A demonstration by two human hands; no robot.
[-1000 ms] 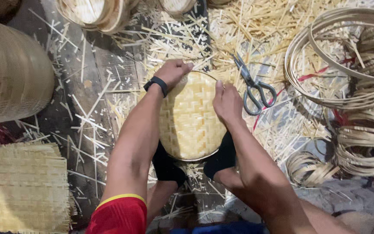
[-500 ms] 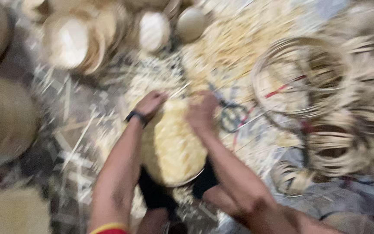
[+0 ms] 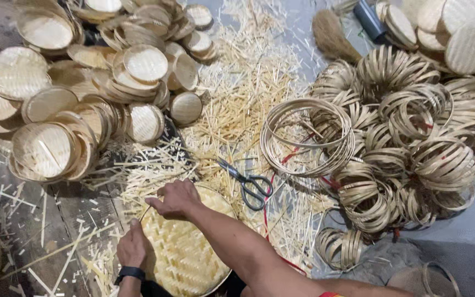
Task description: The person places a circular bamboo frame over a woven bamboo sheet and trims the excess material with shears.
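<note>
A round woven bamboo tray [image 3: 185,258] lies low in the head view, between my knees. My left hand [image 3: 133,246], with a black band on its wrist, grips the tray's left rim. My right hand [image 3: 176,199] reaches across from the right and pinches the rim at the tray's far left edge. The near part of the tray is cut off by the frame's bottom edge.
Black-handled scissors [image 3: 248,186] lie just right of the tray on a litter of bamboo offcuts [image 3: 243,99]. Stacks of finished round trays [image 3: 83,93] fill the upper left. Coiled bamboo rings [image 3: 402,148] crowd the right. A straw brush [image 3: 333,36] lies at the back.
The view has swung up, so the stacks and rings now show. My right hand has crossed to the tray's far left rim and my left hand has dropped to the near left rim.
</note>
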